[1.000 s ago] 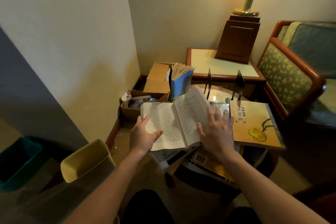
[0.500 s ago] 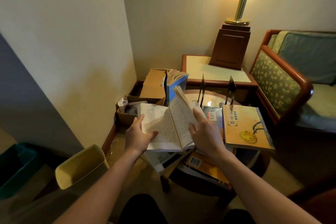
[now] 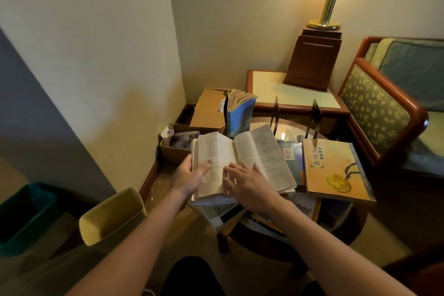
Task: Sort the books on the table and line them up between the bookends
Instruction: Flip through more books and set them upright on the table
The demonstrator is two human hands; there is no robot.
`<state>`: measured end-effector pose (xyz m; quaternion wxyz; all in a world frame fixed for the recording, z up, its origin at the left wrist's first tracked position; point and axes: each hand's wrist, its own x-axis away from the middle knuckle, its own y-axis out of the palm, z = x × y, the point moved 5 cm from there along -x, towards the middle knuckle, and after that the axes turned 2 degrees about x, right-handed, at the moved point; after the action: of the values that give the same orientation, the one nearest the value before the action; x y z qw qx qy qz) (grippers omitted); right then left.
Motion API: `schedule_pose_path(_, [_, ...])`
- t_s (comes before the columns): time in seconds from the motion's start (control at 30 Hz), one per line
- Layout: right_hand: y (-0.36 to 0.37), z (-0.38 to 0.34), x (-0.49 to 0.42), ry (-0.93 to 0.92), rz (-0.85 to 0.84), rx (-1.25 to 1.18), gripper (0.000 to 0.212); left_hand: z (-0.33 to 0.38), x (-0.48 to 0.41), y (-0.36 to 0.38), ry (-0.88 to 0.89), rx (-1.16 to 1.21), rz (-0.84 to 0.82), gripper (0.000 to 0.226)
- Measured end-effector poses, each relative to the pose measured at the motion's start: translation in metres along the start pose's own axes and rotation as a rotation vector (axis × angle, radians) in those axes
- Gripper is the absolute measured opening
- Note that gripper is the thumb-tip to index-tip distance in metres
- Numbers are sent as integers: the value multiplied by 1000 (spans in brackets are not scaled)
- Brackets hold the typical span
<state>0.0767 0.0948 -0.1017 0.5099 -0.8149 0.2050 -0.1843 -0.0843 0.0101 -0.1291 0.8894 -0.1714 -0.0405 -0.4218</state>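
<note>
An open book [image 3: 254, 151] lies on a pile of books on the small round table [image 3: 288, 127]. My left hand [image 3: 189, 178] grips its left edge, thumb on the left page. My right hand [image 3: 249, 185] lies flat with straight fingers over the lower middle of the pages. An orange book [image 3: 334, 170] lies flat to the right, partly over a dark blue book [image 3: 292, 161]. A blue book [image 3: 240, 115] stands upright at the back left, pages fanned. Two black bookends [image 3: 276, 110] [image 3: 316, 115] stand at the back of the table. More books [image 3: 262, 218] stick out beneath the pile.
Cardboard boxes [image 3: 209, 113] sit on the floor by the wall on the left. A yellow bin [image 3: 113, 216] and a teal bin [image 3: 24, 214] stand at lower left. A side table [image 3: 271, 86] holds a lamp base [image 3: 312, 60]. An armchair [image 3: 384, 103] is on the right.
The pages lifted half a second ago now lie flat. My right hand moved left onto the middle of the book. My left hand shifted to the book's left edge.
</note>
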Motion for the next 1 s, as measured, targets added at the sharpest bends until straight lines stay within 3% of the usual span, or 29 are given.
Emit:
schedule_pose_path(0.2, [11,25,-24,1,-34,189,55,-30,-9,12,-54,-77,-117,91])
schedule_pose_path(0.3, [15,38,-34,45,-51,190,56,-31,-8,17,4,-333,-73,90])
schedule_pose_path(0.37, [19,42,-38,51,-54,181,57,-20,-4,19,235,-668,-14,81])
schedule_pose_path(0.43, [24,44,-41,54,-56,167,57,-9,0,26,450,-876,-56,64])
schedule_pose_path(0.53, [30,47,-44,56,-46,172,59,-9,-5,34,415,-1026,-147,56])
schedule_pose_path(1.0, [38,53,-46,89,-23,145,58,15,-79,66,279,-1027,-87,60])
